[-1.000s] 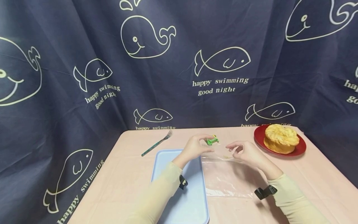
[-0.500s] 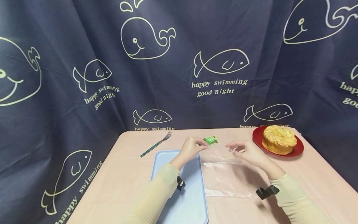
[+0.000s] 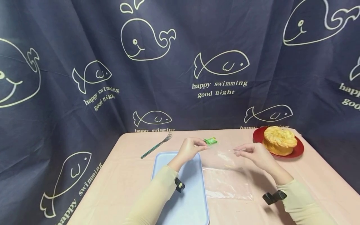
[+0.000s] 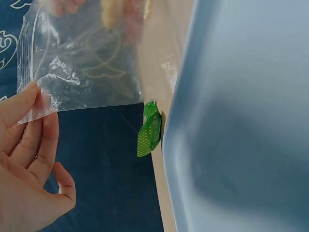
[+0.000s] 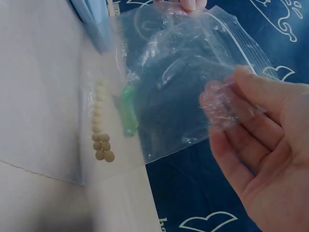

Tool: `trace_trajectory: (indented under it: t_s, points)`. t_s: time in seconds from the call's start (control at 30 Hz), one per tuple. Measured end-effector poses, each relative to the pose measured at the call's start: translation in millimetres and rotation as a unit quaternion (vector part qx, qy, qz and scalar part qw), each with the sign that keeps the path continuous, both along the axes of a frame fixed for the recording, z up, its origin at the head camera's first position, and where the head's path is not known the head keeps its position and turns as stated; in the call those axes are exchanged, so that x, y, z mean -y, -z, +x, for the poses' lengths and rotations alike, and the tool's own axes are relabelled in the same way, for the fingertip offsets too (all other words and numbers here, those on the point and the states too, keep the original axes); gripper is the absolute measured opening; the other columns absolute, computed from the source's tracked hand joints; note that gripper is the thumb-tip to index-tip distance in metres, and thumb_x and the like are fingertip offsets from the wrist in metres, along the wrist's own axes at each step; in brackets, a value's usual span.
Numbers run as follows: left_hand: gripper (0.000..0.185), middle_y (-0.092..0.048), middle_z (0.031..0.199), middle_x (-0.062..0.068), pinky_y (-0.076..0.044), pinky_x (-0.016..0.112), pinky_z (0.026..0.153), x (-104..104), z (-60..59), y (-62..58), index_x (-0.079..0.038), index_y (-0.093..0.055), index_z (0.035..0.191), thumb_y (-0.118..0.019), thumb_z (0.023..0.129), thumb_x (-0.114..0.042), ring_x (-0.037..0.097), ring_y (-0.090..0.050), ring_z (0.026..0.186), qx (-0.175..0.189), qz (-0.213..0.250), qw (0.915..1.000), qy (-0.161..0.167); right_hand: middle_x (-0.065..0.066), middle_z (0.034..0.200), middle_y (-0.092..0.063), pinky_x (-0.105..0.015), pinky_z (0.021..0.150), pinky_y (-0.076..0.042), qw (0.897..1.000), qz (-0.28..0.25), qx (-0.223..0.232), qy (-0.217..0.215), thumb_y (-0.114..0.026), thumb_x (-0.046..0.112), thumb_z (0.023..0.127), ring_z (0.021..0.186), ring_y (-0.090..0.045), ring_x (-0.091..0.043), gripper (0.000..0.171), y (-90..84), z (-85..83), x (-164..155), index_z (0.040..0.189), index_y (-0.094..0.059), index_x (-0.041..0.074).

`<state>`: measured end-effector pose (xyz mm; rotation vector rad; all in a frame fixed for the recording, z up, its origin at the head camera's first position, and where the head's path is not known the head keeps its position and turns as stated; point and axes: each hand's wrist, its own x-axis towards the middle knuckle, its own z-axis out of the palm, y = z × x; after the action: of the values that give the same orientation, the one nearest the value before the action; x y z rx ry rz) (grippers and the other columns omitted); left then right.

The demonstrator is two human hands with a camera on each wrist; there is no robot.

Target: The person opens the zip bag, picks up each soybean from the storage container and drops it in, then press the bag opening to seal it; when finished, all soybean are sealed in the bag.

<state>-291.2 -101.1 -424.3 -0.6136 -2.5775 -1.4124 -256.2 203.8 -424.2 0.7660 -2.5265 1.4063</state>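
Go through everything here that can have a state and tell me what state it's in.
plastic bag: mouth lifted, held at both top corners, small beige balls inside
left hand: pinches bag corner
right hand: pinches other corner
green clip: lying loose on table
blue tray: flat
fork: lying untouched
red plate: holds a cake

"happy swimming good night" was printed in cream beneath the fish on the navy curtain (image 3: pixel 219 87) at far centre, the same words repeated on the left, partly cut off lower down and at the right edge

Head view overlooking table (image 3: pixel 129 175), wrist close-ups sharing bag (image 3: pixel 225 175)
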Motion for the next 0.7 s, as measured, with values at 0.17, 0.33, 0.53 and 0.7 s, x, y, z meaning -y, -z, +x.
trace_trajectory:
  t_s: [0.17, 0.33, 0.53, 0.7]
  points:
    - [0.006, -0.075, 0.094, -0.007, -0.055, 0.024, 0.069, 2.1, 2.4, -3.9, -0.014, -0.082, 0.089, -0.083, 0.087, -0.019, 0.005, -0.066, 0.079, 0.009, 0.002, 1.0000, 0.002, -0.012, 0.088, -0.077, -0.018, 0.074, -0.055, 0.999, -0.048, 0.005, -0.014, -0.071, -0.002, 0.093, 0.079, -0.073, -0.010, 0.013, -1.0, 0.4, -2.5, 0.103, -0.075, -0.008]
    - [0.006, -0.076, 0.093, -0.008, -0.054, 0.024, 0.070, 4.3, 4.1, -8.4, -0.014, -0.082, 0.089, -0.083, 0.087, -0.020, 0.004, -0.065, 0.079, 0.004, -0.007, 0.9999, 0.007, -0.017, 0.088, -0.076, -0.022, 0.072, -0.057, 0.997, -0.071, 0.018, -0.032, -0.067, -0.007, 0.094, 0.077, -0.074, -0.013, 0.014, -4.0, 2.4, -5.7, 0.106, -0.072, -0.013]
    - [0.007, -0.075, 0.086, -0.009, -0.054, 0.025, 0.071, 7.3, 4.7, -11.0, -0.012, -0.081, 0.091, -0.082, 0.088, -0.018, 0.005, -0.064, 0.078, 0.007, -0.004, 0.9998, 0.021, -0.018, 0.088, -0.076, -0.026, 0.073, -0.059, 0.992, -0.108, 0.046, -0.046, -0.068, -0.005, 0.094, 0.078, -0.075, -0.016, 0.018, -6.4, 2.2, -3.9, 0.108, -0.068, -0.017]
    - [0.029, -0.074, 0.106, -0.002, -0.054, 0.031, 0.084, 2.0, 3.0, -19.7, -0.012, -0.075, 0.114, -0.082, 0.088, -0.024, 0.013, -0.067, 0.096, -0.004, -0.017, 0.9982, 0.057, -0.019, 0.088, -0.075, -0.029, 0.072, -0.060, 0.988, -0.133, 0.038, -0.064, -0.066, -0.007, 0.095, 0.078, -0.075, -0.017, 0.016, -8.0, 1.5, 0.7, 0.107, -0.067, -0.018]
